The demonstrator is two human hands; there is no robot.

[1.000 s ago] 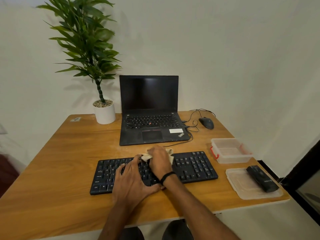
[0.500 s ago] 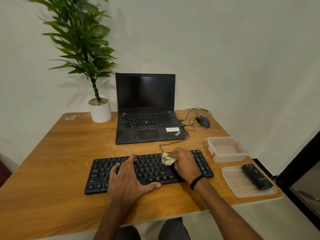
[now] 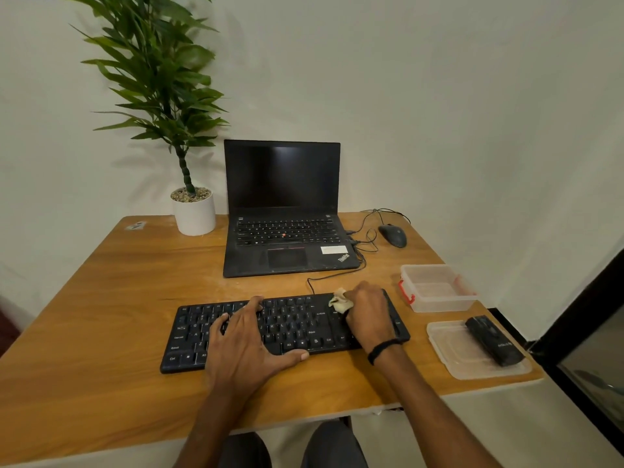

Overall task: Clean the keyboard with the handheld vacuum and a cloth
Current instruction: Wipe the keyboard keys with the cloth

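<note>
A black keyboard [image 3: 297,324] lies across the front of the wooden desk [image 3: 111,292]. My left hand [image 3: 248,342] rests flat on its left and middle keys, fingers spread, holding nothing. My right hand [image 3: 369,315] is closed around a small cream cloth [image 3: 339,300] and presses it on the keys near the keyboard's right end. The cloth sticks out to the left of my fingers. A black handheld vacuum [image 3: 493,339] lies on a clear plastic lid [image 3: 449,352] at the desk's right edge, apart from both hands.
An open black laptop [image 3: 283,244] stands behind the keyboard. A wired mouse [image 3: 393,235] sits to its right, a potted plant [image 3: 195,211] to its left. A clear plastic box [image 3: 435,287] with red clips stands beyond the lid. The keyboard's cable [image 3: 324,276] runs toward the laptop.
My right hand has slid the cloth from the keyboard's middle to its right end. My left hand has stayed on the left keys.
</note>
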